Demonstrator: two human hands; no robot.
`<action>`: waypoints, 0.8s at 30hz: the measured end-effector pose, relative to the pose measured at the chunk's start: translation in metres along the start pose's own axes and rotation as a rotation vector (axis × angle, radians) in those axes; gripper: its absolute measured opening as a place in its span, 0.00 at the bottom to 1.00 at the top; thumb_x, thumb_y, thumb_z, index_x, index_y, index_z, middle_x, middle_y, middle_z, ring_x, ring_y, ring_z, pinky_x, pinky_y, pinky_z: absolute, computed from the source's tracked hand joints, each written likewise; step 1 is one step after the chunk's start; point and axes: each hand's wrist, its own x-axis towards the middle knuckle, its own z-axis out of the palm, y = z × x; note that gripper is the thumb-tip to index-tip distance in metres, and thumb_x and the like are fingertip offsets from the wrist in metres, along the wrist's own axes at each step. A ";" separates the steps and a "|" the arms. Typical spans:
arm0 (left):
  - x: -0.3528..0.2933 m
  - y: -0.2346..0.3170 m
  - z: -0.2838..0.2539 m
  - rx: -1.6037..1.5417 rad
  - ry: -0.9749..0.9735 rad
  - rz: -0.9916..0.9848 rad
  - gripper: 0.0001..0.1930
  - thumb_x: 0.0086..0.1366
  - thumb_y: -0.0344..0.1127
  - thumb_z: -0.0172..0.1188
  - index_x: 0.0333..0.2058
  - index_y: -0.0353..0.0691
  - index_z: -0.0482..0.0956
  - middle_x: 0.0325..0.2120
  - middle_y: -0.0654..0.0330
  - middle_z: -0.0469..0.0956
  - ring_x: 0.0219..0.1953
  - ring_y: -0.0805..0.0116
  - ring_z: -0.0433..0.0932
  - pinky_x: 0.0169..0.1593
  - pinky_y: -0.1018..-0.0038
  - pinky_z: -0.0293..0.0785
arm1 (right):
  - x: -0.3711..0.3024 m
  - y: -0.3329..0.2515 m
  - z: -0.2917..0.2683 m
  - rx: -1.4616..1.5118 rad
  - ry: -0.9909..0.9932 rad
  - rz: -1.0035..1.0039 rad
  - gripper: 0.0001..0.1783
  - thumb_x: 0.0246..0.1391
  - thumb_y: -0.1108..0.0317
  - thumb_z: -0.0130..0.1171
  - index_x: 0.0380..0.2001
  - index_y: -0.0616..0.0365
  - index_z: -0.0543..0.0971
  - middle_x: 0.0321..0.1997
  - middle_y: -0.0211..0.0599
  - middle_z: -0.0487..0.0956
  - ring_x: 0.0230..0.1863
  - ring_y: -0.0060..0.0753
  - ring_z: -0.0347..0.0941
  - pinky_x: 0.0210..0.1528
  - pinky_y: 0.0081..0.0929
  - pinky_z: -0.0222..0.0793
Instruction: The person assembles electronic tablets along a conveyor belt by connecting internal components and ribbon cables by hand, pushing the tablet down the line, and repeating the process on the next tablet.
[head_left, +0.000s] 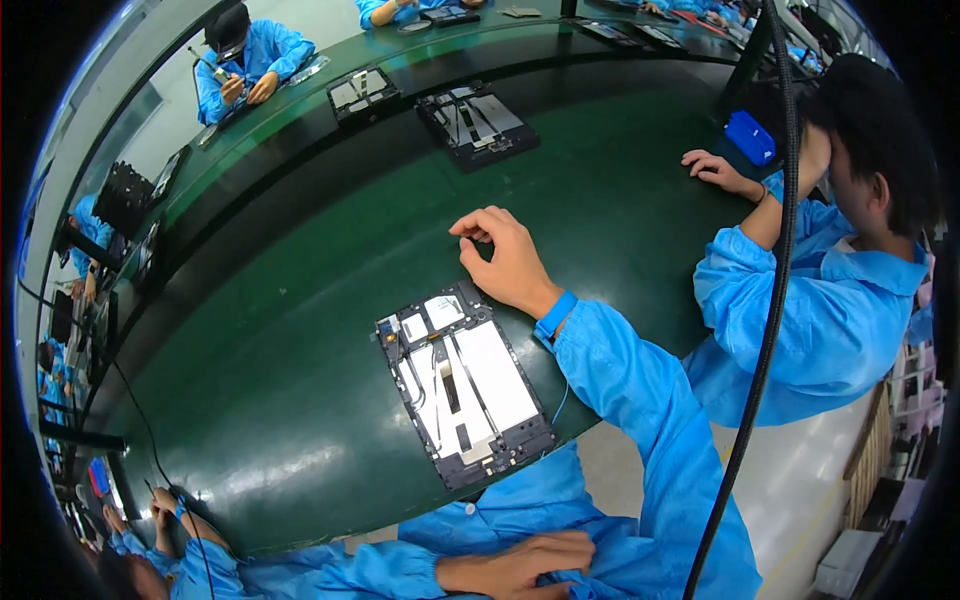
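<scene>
My right hand (505,262) hovers over or rests on the green bench just beyond an opened tablet (500,365). Its fingers are loosely bent, thumb and forefinger apart, with nothing between them. A blue wrist strap (556,314) with a thin cord circles that wrist. The tablet lies lengthwise in front of me, its inside facing up: white battery panels, dark strips of ribbon cable and a black frame. Down at the lower edge, my left hand (520,568) lies across my lap against blue sleeve cloth, its fingers loosely extended and partly hidden.
Two more opened tablets lie farther along the bench (330,235), one dark-framed tablet (478,122) nearer. At right a co-worker (810,260) leans on the bench beside a blue object (750,138). A black cable (775,330) hangs before me. Other workers sit at left and far side.
</scene>
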 end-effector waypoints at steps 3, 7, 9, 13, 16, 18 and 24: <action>0.006 0.064 -0.044 0.465 0.042 -0.067 0.19 0.73 0.46 0.63 0.52 0.38 0.83 0.54 0.49 0.79 0.56 0.47 0.79 0.61 0.55 0.75 | -0.001 -0.002 0.004 -0.068 0.012 -0.087 0.09 0.62 0.76 0.65 0.45 0.59 0.86 0.40 0.38 0.82 0.44 0.38 0.78 0.49 0.35 0.77; 0.010 0.091 -0.109 1.099 0.145 0.031 0.18 0.73 0.48 0.64 0.53 0.43 0.84 0.54 0.51 0.80 0.58 0.48 0.80 0.64 0.53 0.76 | -0.002 -0.011 -0.001 -0.059 -0.039 -0.085 0.09 0.62 0.76 0.65 0.45 0.60 0.86 0.39 0.37 0.82 0.38 0.34 0.77 0.43 0.33 0.75; 0.010 0.084 -0.127 1.260 0.114 -0.035 0.22 0.73 0.48 0.64 0.60 0.47 0.83 0.60 0.48 0.79 0.65 0.45 0.78 0.72 0.49 0.72 | 0.000 -0.020 -0.006 -0.026 -0.106 0.048 0.08 0.62 0.76 0.66 0.44 0.60 0.86 0.37 0.36 0.81 0.30 0.30 0.74 0.36 0.31 0.73; 0.020 0.070 -0.137 1.260 0.111 -0.144 0.31 0.75 0.46 0.63 0.76 0.64 0.75 0.74 0.45 0.67 0.77 0.40 0.67 0.80 0.39 0.62 | -0.004 -0.017 -0.006 0.063 -0.135 0.073 0.07 0.67 0.76 0.65 0.46 0.61 0.87 0.39 0.34 0.82 0.30 0.21 0.76 0.32 0.23 0.70; 0.023 0.069 -0.141 1.279 0.183 -0.210 0.32 0.71 0.41 0.67 0.74 0.62 0.77 0.75 0.42 0.67 0.78 0.36 0.66 0.80 0.36 0.61 | -0.004 -0.013 -0.007 0.090 -0.058 0.041 0.08 0.66 0.77 0.65 0.46 0.60 0.87 0.42 0.37 0.83 0.31 0.24 0.80 0.31 0.25 0.72; 0.023 0.067 -0.154 1.271 0.273 -0.229 0.33 0.69 0.40 0.70 0.73 0.61 0.78 0.75 0.41 0.66 0.78 0.35 0.65 0.80 0.35 0.61 | -0.006 -0.005 -0.014 0.074 -0.028 0.065 0.07 0.66 0.77 0.65 0.46 0.60 0.87 0.43 0.36 0.83 0.31 0.24 0.80 0.31 0.25 0.71; -0.048 0.094 -0.262 1.482 0.638 -0.227 0.33 0.58 0.34 0.79 0.65 0.49 0.84 0.76 0.36 0.64 0.79 0.33 0.64 0.81 0.28 0.51 | 0.004 -0.004 -0.010 -0.361 0.068 -0.170 0.07 0.57 0.78 0.65 0.37 0.56 0.87 0.39 0.37 0.84 0.43 0.47 0.77 0.46 0.42 0.75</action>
